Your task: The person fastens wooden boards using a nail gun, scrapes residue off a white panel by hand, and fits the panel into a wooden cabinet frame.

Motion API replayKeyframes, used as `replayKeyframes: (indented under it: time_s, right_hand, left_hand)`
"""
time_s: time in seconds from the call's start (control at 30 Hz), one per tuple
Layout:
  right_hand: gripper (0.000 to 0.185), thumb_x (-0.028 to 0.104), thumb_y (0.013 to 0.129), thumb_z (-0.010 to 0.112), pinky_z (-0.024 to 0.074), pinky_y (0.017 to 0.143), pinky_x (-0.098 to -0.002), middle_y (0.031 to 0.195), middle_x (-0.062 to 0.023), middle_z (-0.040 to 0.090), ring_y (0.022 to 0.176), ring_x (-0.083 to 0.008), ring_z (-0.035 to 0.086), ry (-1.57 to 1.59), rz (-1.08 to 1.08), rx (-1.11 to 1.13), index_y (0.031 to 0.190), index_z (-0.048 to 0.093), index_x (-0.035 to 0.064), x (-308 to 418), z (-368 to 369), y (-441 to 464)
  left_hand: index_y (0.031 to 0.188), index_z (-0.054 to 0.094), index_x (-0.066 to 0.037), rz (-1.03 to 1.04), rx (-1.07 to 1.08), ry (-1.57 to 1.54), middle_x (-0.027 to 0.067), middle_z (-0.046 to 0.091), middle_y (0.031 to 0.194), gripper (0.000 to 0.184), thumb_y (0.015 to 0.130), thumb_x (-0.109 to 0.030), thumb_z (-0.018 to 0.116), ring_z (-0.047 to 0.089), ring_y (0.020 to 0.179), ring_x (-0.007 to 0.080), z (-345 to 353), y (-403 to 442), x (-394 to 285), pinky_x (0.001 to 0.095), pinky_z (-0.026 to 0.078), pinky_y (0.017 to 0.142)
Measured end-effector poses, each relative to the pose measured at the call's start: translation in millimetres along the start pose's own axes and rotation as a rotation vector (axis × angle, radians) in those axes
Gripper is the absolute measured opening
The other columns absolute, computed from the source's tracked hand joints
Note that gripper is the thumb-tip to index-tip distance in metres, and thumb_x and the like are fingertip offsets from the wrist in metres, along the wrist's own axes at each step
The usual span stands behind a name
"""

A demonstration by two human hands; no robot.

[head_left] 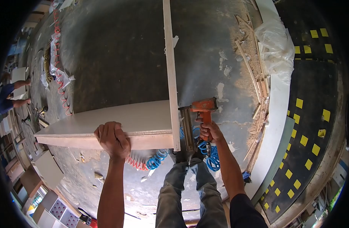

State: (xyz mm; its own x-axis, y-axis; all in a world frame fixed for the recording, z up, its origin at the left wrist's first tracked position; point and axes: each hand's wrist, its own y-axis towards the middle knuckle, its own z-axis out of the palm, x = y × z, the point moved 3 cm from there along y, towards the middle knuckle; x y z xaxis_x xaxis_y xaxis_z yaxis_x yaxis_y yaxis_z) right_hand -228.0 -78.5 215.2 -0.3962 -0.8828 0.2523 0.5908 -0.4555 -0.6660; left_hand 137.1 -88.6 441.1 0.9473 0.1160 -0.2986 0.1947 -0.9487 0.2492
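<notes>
My right hand (210,131) is wrapped round the handle of an orange pneumatic nail gun (203,105). The gun's nose meets or nearly meets the right face of a long upright board (170,57). My left hand (114,139) grips the near edge of a white panel (132,118), fingers over the top and thumb along the pale wood edge. This panel runs left from the upright board and butts against it, forming a corner. A blue coiled air hose (212,156) hangs below the gun.
A red coiled hose (59,79) trails at the left. Wood scraps and sawdust (252,68) lie along a white board (277,98) on the right, with plastic sheeting (275,47) over it. Beyond is a black surface with yellow squares (303,140). Another person (9,98) is at far left.
</notes>
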Motion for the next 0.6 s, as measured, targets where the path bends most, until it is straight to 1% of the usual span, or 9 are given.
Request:
replayKeyframes:
  time_s: [0.07,0.17,0.27,0.4,0.47,0.6]
  right_hand:
    - [0.039,0.015,0.089,0.061,0.0431,0.053,-0.029,0.063,0.0038,0.043,0.05,-0.007,0.044,-0.005,0.002,-0.019,0.125,0.057,-0.0009,2.3,5.6,-1.6]
    - [0.038,0.012,0.09,0.059,0.0431,0.055,-0.0312,0.062,0.0035,0.045,0.05,-0.0089,0.046,0.006,0.007,-0.003,0.125,0.056,-0.0009,0.1,1.3,0.7]
    - [0.038,0.012,0.089,0.059,0.0425,0.054,-0.0309,0.062,0.0036,0.045,0.05,-0.0092,0.045,-0.009,-0.017,-0.003,0.125,0.057,-0.0006,-3.2,-3.3,3.0]
    - [0.038,0.012,0.09,0.06,0.0422,0.054,-0.0305,0.062,0.0039,0.045,0.05,-0.0088,0.045,-0.006,-0.018,-0.018,0.125,0.057,-0.0007,-1.6,-2.1,0.1]
    - [0.038,0.012,0.09,0.06,0.0429,0.054,-0.0306,0.062,0.004,0.045,0.05,-0.0078,0.045,0.023,-0.008,0.028,0.126,0.056,-0.0007,-1.1,1.2,-2.7]
    - [0.038,0.013,0.091,0.061,0.0425,0.054,-0.0303,0.061,0.0041,0.045,0.05,-0.0076,0.045,0.0,-0.035,0.022,0.126,0.056,-0.0006,1.8,9.7,-8.9]
  left_hand:
    - [0.074,0.059,-0.005,-0.003,0.004,0.004,0.0073,0.061,0.075,0.017,0.083,-0.009,0.046,0.051,0.071,0.0269,0.5,-0.3,0.2,0.0383,0.035,0.08]
    - [0.073,0.059,-0.006,-0.006,0.009,0.006,0.0072,0.061,0.075,0.017,0.083,-0.01,0.045,0.051,0.071,0.0268,0.4,-0.1,0.5,0.0382,0.035,0.08]
    - [0.073,0.059,-0.006,-0.003,0.008,0.006,0.007,0.06,0.075,0.018,0.083,-0.01,0.045,0.051,0.071,0.0266,0.4,0.0,0.6,0.0382,0.035,0.08]
    - [0.072,0.058,-0.006,-0.009,0.011,0.007,0.0069,0.06,0.075,0.017,0.083,-0.01,0.045,0.051,0.071,0.0264,-0.3,1.7,-1.5,0.0384,0.035,0.079]
    - [0.072,0.058,-0.006,-0.008,0.01,0.006,0.007,0.06,0.075,0.018,0.083,-0.01,0.045,0.051,0.071,0.0265,0.2,1.3,-1.0,0.0385,0.035,0.079]
    - [0.073,0.058,-0.006,0.005,0.012,0.02,0.0071,0.06,0.075,0.018,0.084,-0.01,0.045,0.051,0.071,0.0266,0.5,0.9,-0.4,0.0385,0.035,0.079]
